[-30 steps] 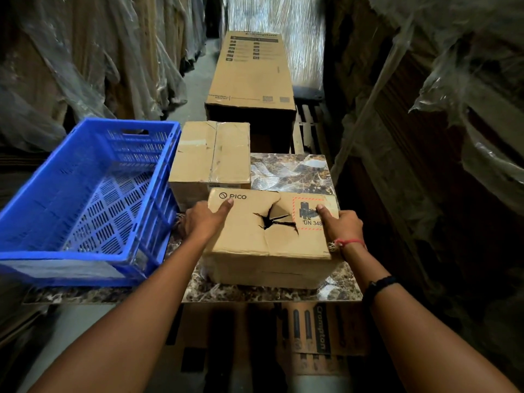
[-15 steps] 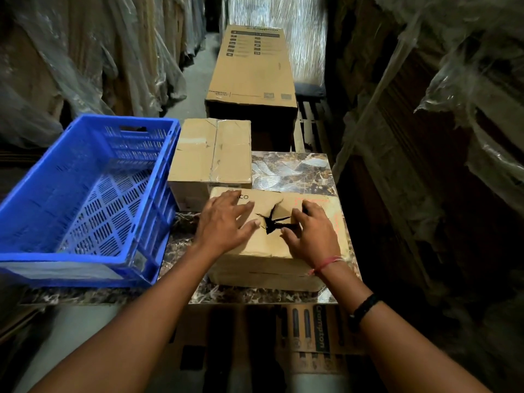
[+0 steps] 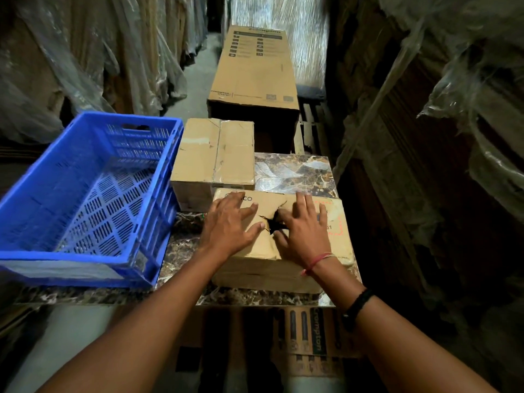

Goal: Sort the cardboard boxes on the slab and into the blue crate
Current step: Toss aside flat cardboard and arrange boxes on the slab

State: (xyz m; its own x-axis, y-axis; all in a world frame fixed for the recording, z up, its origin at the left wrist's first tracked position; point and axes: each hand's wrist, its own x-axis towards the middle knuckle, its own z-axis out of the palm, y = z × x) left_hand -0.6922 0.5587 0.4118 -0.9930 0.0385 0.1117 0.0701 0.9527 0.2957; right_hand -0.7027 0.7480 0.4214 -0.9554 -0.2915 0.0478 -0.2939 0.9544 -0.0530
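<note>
A dented cardboard box (image 3: 266, 276) with a torn hole in its top lies at the front of the dark marble slab (image 3: 295, 173). My left hand (image 3: 229, 222) rests flat on the box's top left, fingers spread. My right hand (image 3: 304, 229) lies flat on the top right, beside the tear. Behind it stands a second, taped cardboard box (image 3: 212, 157), touching the blue crate (image 3: 85, 194). The crate sits on the slab's left side and holds nothing.
A long printed carton (image 3: 255, 66) lies on the floor beyond the slab. Another printed carton (image 3: 309, 338) sits under the slab's front edge. Plastic-wrapped stacks (image 3: 85, 52) wall in both sides of the narrow aisle.
Both hands left the sides of the dented box and came to rest flat on its top, near the tear. The box has shifted slightly toward the back of the slab.
</note>
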